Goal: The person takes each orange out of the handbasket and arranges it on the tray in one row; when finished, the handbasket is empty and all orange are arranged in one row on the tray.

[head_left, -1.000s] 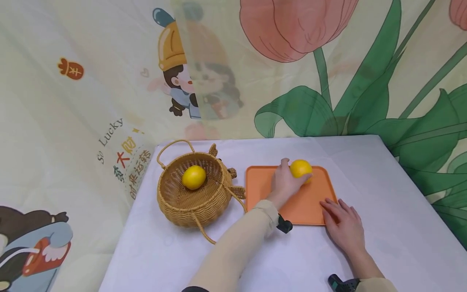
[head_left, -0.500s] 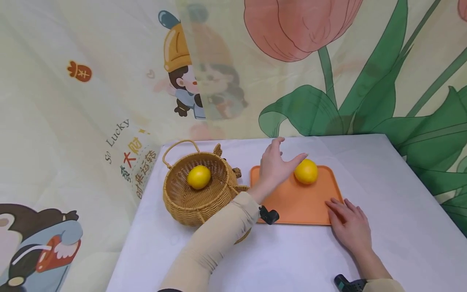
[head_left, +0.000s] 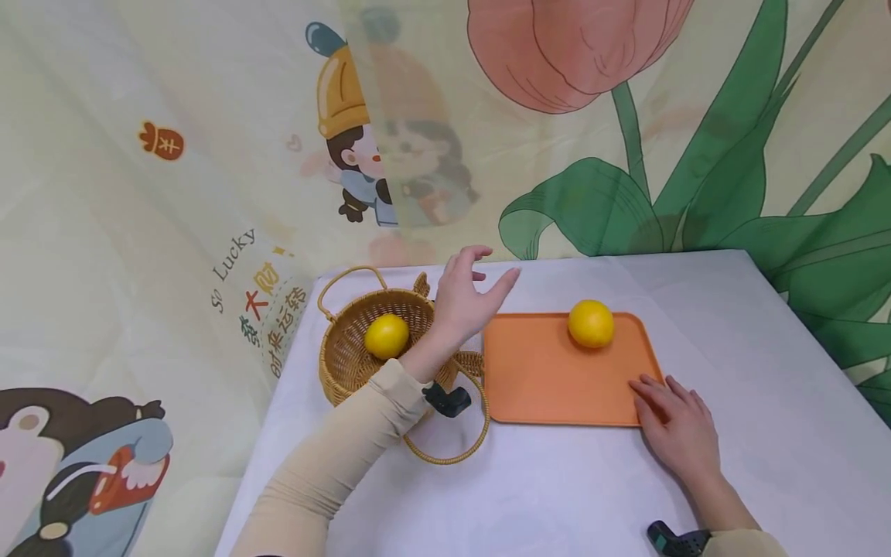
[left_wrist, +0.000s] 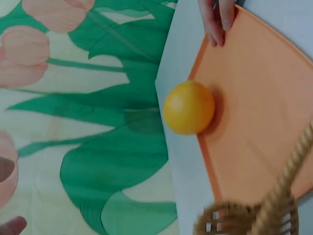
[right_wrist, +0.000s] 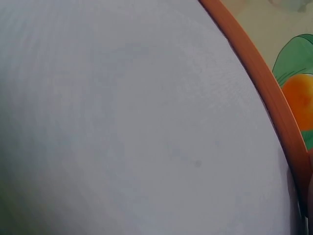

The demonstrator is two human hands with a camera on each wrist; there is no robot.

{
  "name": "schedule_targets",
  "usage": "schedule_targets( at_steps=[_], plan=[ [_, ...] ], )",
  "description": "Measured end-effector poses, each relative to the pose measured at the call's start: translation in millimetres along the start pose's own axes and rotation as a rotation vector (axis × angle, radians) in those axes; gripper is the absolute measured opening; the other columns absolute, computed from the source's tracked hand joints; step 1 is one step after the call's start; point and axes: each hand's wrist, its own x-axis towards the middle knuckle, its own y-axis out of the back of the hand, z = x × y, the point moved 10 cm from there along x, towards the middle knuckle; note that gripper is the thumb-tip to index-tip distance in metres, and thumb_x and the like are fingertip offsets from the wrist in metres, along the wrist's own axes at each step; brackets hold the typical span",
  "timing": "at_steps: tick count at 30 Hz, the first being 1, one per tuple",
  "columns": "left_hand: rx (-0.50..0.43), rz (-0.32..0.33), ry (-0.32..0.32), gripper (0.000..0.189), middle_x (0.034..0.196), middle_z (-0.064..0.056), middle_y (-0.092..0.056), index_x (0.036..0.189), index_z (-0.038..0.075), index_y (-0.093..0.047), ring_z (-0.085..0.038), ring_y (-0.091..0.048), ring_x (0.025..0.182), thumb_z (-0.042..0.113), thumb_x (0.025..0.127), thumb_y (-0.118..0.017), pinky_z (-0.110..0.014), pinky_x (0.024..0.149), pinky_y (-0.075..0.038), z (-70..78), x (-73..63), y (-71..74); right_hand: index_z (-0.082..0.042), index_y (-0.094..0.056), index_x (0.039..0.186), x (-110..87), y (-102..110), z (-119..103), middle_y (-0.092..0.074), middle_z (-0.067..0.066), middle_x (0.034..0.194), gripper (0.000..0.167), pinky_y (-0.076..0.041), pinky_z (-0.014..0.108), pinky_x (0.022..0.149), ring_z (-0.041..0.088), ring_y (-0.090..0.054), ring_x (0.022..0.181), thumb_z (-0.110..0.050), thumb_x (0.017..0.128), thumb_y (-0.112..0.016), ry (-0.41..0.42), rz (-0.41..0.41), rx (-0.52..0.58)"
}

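My left hand (head_left: 461, 303) hovers over the right side of the wicker basket (head_left: 334, 363), fingers and thumb spread, nothing in it. A yellow lemon (head_left: 387, 336) lies inside the basket. On the far right part of the orange tray (head_left: 550, 387) sits a round yellow-orange fruit, seemingly an orange (head_left: 591, 323), untouched; the left wrist view shows this orange (left_wrist: 189, 107) by the tray's edge. My right hand (head_left: 681, 429) rests its fingertips on the tray's right edge, fingers relaxed. In the right wrist view the tray rim (right_wrist: 266, 88) and part of the orange (right_wrist: 299, 100) show.
A white cloth covers the table (head_left: 557, 487). One basket handle (head_left: 448, 462) lies on the cloth in front, near the tray's left edge; another handle (head_left: 348, 272) stands up at the back left. A printed curtain (head_left: 230, 116) hangs behind and to the left.
My left hand has let go of the orange on the tray and moved left to above the basket. The right hand keeps its place on the tray edge.
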Motion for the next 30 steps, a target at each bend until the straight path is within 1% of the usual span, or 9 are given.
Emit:
schedule_targets(
  at_steps=[5,10,12,15,19,23,25,27,30],
  plan=[
    [-0.121,0.049,0.121,0.048,0.133,-0.012,-0.059,0.131,0.009,-0.059,-0.027,-0.067,0.104,0.041,0.097,-0.07,-0.039,0.087,-0.054,-34.3,4.4,32.4,-0.003,-0.067,0.132,1.3,0,1,-0.059,0.025,0.138,0.035,-0.005,0.059,0.121,0.048,-0.034,0.142,-0.016,0.1,-0.064,-0.001,0.001,-0.011],
    [-0.209,0.095,0.24,0.041,0.116,-0.013,-0.068,0.123,0.005,-0.065,-0.026,-0.068,0.098,0.037,0.098,-0.069,-0.04,0.082,-0.056,-68.2,12.2,62.1,-0.003,-0.067,0.131,1.5,0,0,-0.059,0.024,0.138,0.034,-0.005,0.06,0.121,0.049,-0.035,0.141,-0.017,0.099,-0.065,-0.003,-0.001,-0.007],
    [-0.241,0.072,0.27,0.037,0.11,-0.014,-0.069,0.12,0.005,-0.067,-0.027,-0.068,0.097,0.035,0.099,-0.068,-0.042,0.082,-0.057,-78.9,16.1,70.9,-0.003,-0.067,0.131,1.4,0,-1,-0.059,0.024,0.138,0.034,-0.006,0.06,0.121,0.049,-0.036,0.14,-0.017,0.099,-0.065,-0.004,-0.003,-0.006],
    [-0.258,-0.04,0.287,0.032,0.11,-0.02,-0.068,0.114,0.002,-0.069,-0.035,-0.067,0.1,0.031,0.101,-0.066,-0.047,0.083,-0.058,-92.2,22.0,77.0,-0.003,-0.067,0.131,1.0,0,-1,-0.059,0.024,0.138,0.034,-0.006,0.061,0.12,0.049,-0.036,0.14,-0.016,0.099,-0.065,-0.005,-0.005,-0.009],
    [-0.18,-0.317,0.3,0.028,0.111,-0.024,-0.069,0.105,-0.003,-0.07,-0.042,-0.066,0.104,0.025,0.101,-0.064,-0.046,0.083,-0.058,-110.3,20.5,69.7,-0.003,-0.067,0.131,0.4,-1,-1,-0.059,0.025,0.138,0.034,-0.006,0.06,0.12,0.049,-0.036,0.14,-0.016,0.1,-0.064,-0.007,-0.008,-0.017],
    [-0.007,-0.568,0.302,0.024,0.101,-0.02,-0.071,0.099,-0.001,-0.074,-0.031,-0.067,0.089,0.021,0.099,-0.066,-0.039,0.078,-0.057,-134.8,9.5,56.5,-0.002,-0.067,0.131,-1.6,-1,-1,-0.059,0.025,0.138,0.034,-0.006,0.06,0.12,0.049,-0.036,0.139,-0.016,0.099,-0.065,-0.016,-0.007,-0.015],
    [0.125,-0.623,0.274,0.022,0.095,-0.017,-0.07,0.098,0.002,-0.076,-0.024,-0.062,0.081,0.022,0.099,-0.066,-0.035,0.074,-0.053,-144.6,5.9,53.3,-0.002,-0.068,0.13,-2.3,-1,-1,-0.06,0.025,0.137,0.034,-0.006,0.061,0.12,0.049,-0.036,0.139,-0.016,0.099,-0.065,-0.021,-0.005,-0.016],
    [0.275,-0.63,0.231,0.022,0.097,-0.014,-0.071,0.101,0.004,-0.077,-0.021,-0.06,0.082,0.022,0.098,-0.064,-0.034,0.074,-0.05,-150.7,4.7,52.9,-0.003,-0.068,0.131,-2.0,-1,-1,-0.06,0.025,0.137,0.034,-0.006,0.06,0.12,0.049,-0.036,0.14,-0.016,0.099,-0.065,-0.023,-0.004,-0.013],
    [0.446,-0.603,0.189,0.028,0.111,-0.013,-0.072,0.113,0.002,-0.076,-0.026,-0.064,0.097,0.021,0.098,-0.062,-0.039,0.085,-0.051,-153.6,5.2,53.0,-0.003,-0.068,0.13,-0.9,-1,-1,-0.06,0.025,0.137,0.034,-0.006,0.06,0.121,0.049,-0.036,0.14,-0.016,0.1,-0.064,-0.025,-0.002,-0.016]
  ],
)
